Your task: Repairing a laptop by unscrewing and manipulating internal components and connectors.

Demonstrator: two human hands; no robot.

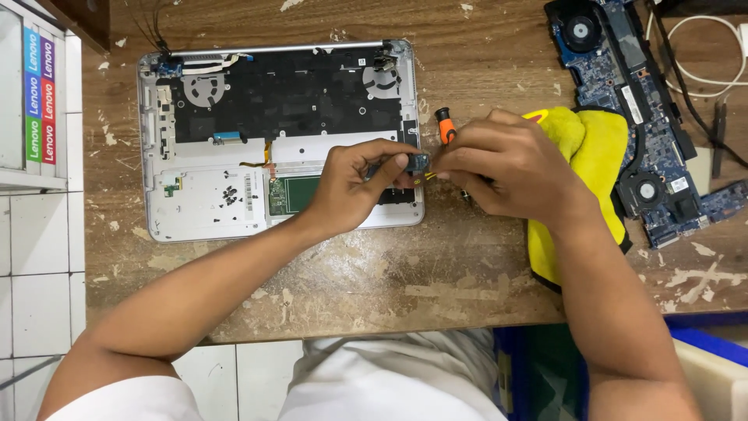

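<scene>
Yellow cloth point(600, 148) under right hand point(506, 168)

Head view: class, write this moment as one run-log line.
left hand: holds small blue part | right hand: pinches its yellow wires | below: open laptop base | right: yellow cloth

Hands: two, a left hand point(351, 187) and a right hand point(506, 168), meeting at the centre of the frame. Small circuit board pieces point(417, 162): one, held between the two hands. Opened laptop shells point(280, 136): one, upper left of the frame. Loose blue main boards point(631, 101): one, upper right. Yellow cloths point(600, 148): one, right of centre. Screwdrivers with an orange handle point(445, 125): one, centre. White cables point(701, 54): one, upper right corner.
</scene>
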